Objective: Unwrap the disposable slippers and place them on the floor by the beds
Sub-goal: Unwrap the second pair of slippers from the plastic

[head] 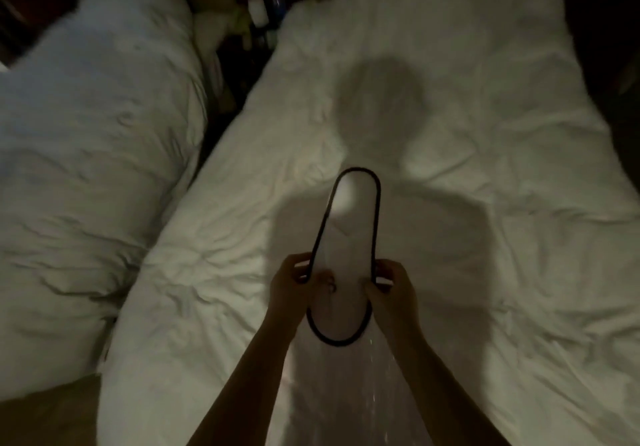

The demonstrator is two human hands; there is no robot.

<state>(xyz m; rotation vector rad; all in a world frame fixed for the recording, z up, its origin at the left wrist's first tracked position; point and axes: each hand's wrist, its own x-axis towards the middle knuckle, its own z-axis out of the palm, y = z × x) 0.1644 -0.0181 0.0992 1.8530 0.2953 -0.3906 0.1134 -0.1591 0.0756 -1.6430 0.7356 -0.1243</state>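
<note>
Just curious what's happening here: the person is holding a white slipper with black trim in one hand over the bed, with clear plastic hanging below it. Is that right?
Not quite: both hands hold it, not one. In the head view the left hand and the right hand grip opposite sides of the white slipper with black trim over the bed, with the clear plastic hanging below it.

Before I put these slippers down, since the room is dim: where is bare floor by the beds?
A patch of bare floor shows at the foot of the left bed. The gap between the beds is dark and narrow, with clutter at its far end.
</note>
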